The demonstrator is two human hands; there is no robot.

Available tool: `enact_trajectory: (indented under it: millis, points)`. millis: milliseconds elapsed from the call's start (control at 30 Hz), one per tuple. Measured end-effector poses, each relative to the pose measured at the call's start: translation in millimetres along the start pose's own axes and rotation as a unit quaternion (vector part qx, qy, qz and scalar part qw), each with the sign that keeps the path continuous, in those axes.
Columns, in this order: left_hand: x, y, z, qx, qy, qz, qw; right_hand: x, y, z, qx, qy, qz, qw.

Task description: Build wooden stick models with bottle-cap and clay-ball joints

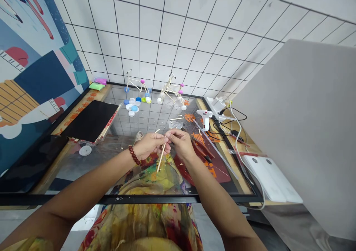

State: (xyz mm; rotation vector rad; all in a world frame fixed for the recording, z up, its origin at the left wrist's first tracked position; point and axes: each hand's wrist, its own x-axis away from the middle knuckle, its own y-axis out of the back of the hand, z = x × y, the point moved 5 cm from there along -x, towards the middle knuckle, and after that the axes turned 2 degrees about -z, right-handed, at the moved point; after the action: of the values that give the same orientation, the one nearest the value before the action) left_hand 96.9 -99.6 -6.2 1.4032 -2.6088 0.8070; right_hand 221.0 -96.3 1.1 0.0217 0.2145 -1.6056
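Note:
Over the glass tabletop, my left hand [150,145] is closed in a pinch around a thin wooden stick [160,162], whose lower end slants down toward me. The tip of a stick [157,130] also pokes out above the left fingers; I cannot tell if it is a second one. My right hand [180,142] is closed too, its thumb and fingertips pinching at the upper end of the stick, right against the left fingers. The fingers hide the point where the two hands meet. A beaded bracelet [134,155] circles my left wrist.
Two stick models [169,89] [136,83] with bottle-cap wheels stand at the back. Loose bottle caps [134,108] lie before the left one. A white glue gun [205,118] stands right, near cables [236,124]. Red-handled pliers [203,149] lie beside my right forearm; a black sheet [91,120] lies left.

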Motion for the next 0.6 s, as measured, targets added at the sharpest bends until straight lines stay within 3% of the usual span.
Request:
enact_trajectory:
  millis: [100, 167, 200, 233, 300, 367, 467, 600]
  points:
    - [5.4, 1.1, -10.8, 0.014, -0.101, -0.107, 0.989, 2.1, 14.6, 21.5, 0.033, 0.094, -0.08, 0.992]
    - [13.0, 2.7, -19.4, 0.001, -0.178, -0.181, 0.967, 9.3, 26.2, 45.0, 0.106, 0.2, -0.143, 0.963]
    - [15.0, 0.4, -20.5, -0.006, -0.18, -0.178, 0.967, 14.6, 29.4, 56.6, 0.159, 0.257, -0.164, 0.939]
    - [15.0, -3.9, -18.2, -0.003, -0.149, -0.145, 0.978, 20.1, 29.9, 66.1, 0.215, 0.308, -0.172, 0.911]
    - [14.3, -15.1, -6.1, 0.048, -0.019, -0.033, 0.998, 29.9, 22.7, 75.9, 0.317, 0.393, -0.142, 0.851]
    - [16.0, -20.5, 3.7, 0.137, 0.091, 0.027, 0.986, 37.2, 9.0, 73.8, 0.382, 0.459, -0.072, 0.799]
    - [13.0, -14.4, 6.1, 0.229, 0.12, 0.009, 0.966, 42.3, -9.8, 60.0, 0.429, 0.51, 0.026, 0.745]
    - [6.5, -1.9, 5.3, 0.247, 0.131, -0.023, 0.96, 42.7, -21.5, 47.4, 0.481, 0.524, 0.075, 0.699]
